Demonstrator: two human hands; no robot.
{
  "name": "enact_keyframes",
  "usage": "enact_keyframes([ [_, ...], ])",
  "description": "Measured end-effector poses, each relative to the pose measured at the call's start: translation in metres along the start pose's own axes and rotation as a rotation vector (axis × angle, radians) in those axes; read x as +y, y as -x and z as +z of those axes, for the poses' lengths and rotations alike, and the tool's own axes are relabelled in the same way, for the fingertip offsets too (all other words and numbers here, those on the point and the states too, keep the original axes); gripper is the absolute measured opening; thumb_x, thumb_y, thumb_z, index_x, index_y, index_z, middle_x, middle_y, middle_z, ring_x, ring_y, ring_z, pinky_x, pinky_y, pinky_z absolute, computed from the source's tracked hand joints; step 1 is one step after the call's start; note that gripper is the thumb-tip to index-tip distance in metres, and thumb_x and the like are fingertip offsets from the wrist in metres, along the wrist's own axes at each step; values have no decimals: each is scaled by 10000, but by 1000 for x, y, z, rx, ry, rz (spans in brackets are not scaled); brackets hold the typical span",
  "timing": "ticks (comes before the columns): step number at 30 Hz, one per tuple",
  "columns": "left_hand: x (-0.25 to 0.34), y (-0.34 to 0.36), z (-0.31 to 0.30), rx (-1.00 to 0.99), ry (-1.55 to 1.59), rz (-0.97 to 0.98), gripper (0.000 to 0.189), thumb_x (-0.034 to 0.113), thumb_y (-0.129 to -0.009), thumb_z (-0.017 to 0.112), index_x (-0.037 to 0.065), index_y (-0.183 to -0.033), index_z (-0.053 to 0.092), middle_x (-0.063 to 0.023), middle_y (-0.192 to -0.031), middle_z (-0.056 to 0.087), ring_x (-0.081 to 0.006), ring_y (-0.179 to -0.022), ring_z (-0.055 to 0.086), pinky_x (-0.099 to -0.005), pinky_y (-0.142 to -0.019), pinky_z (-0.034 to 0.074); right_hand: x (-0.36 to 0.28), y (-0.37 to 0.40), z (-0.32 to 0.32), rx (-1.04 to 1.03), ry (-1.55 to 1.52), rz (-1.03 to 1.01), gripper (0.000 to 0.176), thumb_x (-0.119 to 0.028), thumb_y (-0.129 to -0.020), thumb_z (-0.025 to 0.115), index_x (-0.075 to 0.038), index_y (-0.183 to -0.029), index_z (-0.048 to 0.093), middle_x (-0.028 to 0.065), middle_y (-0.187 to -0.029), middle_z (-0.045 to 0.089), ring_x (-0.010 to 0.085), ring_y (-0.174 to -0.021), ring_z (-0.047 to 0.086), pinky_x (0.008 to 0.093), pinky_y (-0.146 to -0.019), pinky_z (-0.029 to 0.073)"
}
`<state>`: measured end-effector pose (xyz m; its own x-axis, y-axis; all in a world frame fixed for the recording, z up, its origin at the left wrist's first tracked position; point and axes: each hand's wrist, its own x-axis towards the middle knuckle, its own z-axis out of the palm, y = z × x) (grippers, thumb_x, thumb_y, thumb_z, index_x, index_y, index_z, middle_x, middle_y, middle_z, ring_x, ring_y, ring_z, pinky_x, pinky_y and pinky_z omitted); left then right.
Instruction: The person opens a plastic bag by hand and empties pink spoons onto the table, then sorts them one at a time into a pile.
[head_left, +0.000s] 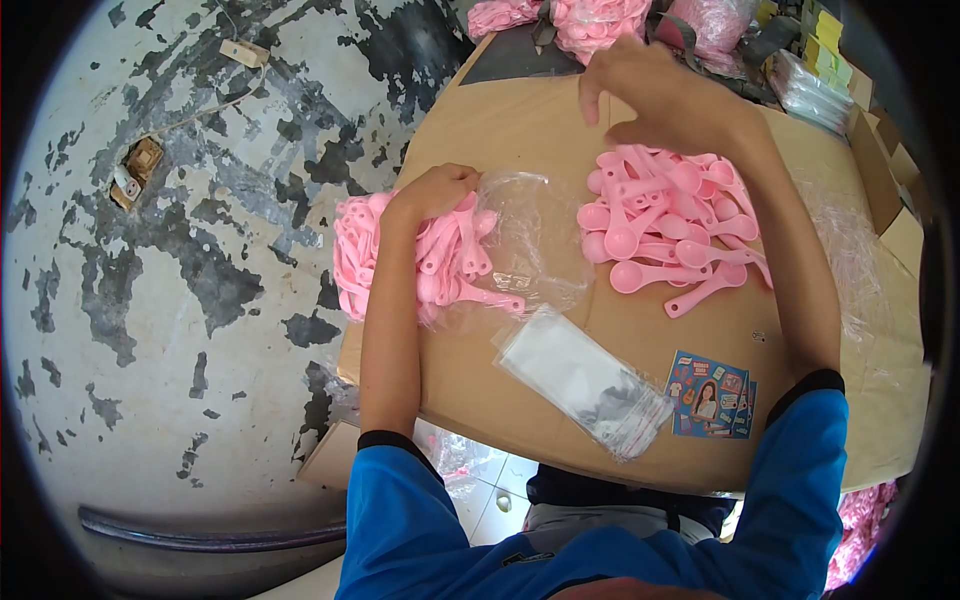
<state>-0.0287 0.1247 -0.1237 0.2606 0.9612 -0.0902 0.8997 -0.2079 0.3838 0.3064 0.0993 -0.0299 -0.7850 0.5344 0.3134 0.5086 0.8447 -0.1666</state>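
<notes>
My left hand (436, 194) rests on the left heap of pink measuring spoons (455, 245), its fingers bent and pressed together. Whatever is under those fingertips is hidden. A clear plastic bag (535, 225) lies crumpled around that heap and spreads out to the right of the hand. My right hand (655, 95) is above the far side of a second, loose pile of pink measuring spoons (650, 215), fingers apart and nothing visible in them. In front of the piles lie a stack of clear flat bags (580, 375) and several blue printed cards (710, 395).
Brown paper covers the table (480, 375). Bundles of pink items (600, 25) sit at the far edge. Clear packs (810, 90) and an open cardboard box (880, 170) stand at the far right. Loose plastic film (845, 260) lies along the right side. A peeling wall (200, 300) borders the left.
</notes>
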Motion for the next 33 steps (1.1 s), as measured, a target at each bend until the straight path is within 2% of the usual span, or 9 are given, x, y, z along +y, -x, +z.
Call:
enact_keyframes([
  [3, -2, 1, -1, 2, -3, 20, 390, 241, -936, 438, -12, -1184, 601, -156, -1064, 668, -247, -938, 614, -327, -863, 459, -36, -18, 19, -394, -249, 109, 186, -133, -775, 663, -56, -940, 627, 86, -905, 628, 273, -840, 618, 382, -738, 496],
  [5, -6, -2, 1, 13, -6, 45, 388, 255, -941, 447, -10, -1173, 609, -156, -1053, 671, -241, -935, 615, -325, -859, 460, -51, -27, 67, -425, -331, -100, 184, -129, -747, 645, 9, -868, 630, 152, -885, 641, 309, -819, 627, 403, -717, 498],
  [10, -10, -6, 6, 15, 50, 27, 413, 338, -951, 473, -11, -1101, 635, -132, -921, 667, -212, -811, 600, -320, -803, 466, -90, -35, 117, -395, -354, -37, 175, -35, -699, 594, 109, -798, 594, 259, -895, 624, 378, -797, 623, 442, -704, 490],
  [13, -2, -3, 2, 1, 50, 6, 434, 377, -952, 483, -10, -1067, 642, -105, -817, 641, -198, -738, 570, -325, -757, 461, -89, -32, 142, -286, -298, -147, 120, -49, -674, 645, 69, -667, 626, 262, -735, 625, 383, -737, 625, 452, -693, 495],
  [15, 6, 1, 0, -29, 58, -11, 440, 388, -953, 487, -10, -1055, 644, -92, -771, 623, -195, -714, 554, -331, -739, 456, -84, -29, 200, 38, -184, -217, 95, -23, -633, 645, 67, -658, 628, 264, -739, 624, 392, -760, 627, 453, -706, 506],
  [17, 11, 5, -3, -51, 46, -16, 438, 389, -953, 488, -9, -1050, 646, -86, -743, 610, -196, -710, 544, -337, -731, 451, -89, -27, 207, 93, -126, -183, 84, -1, -600, 642, 64, -652, 631, 261, -742, 624, 399, -777, 629, 454, -720, 516],
  [19, 9, 7, -1, -36, 53, -7, 433, 382, -955, 487, -10, -1052, 644, -86, -745, 610, -199, -712, 544, -339, -734, 452, -102, -26, 174, -117, -109, -35, 86, 17, -575, 636, 60, -649, 635, 253, -742, 625, 403, -788, 630, 455, -736, 526],
  [28, -2, -3, 4, -17, 21, 42, 381, 320, -928, 504, -2, -1070, 648, -151, -928, 681, -243, -825, 619, -340, -812, 468, -96, -29, 146, -167, -12, 39, 96, -40, -635, 679, 36, -688, 652, 230, -798, 641, 362, -814, 659, 428, -657, 542],
  [33, -21, -13, 12, 39, 42, 125, 316, 257, -890, 524, -5, -1015, 649, -166, -933, 685, -269, -856, 638, -360, -810, 470, -82, -28, 87, -206, 158, 51, 159, -203, -806, 615, -75, -860, 692, 165, -862, 665, 322, -835, 664, 435, -717, 517],
])
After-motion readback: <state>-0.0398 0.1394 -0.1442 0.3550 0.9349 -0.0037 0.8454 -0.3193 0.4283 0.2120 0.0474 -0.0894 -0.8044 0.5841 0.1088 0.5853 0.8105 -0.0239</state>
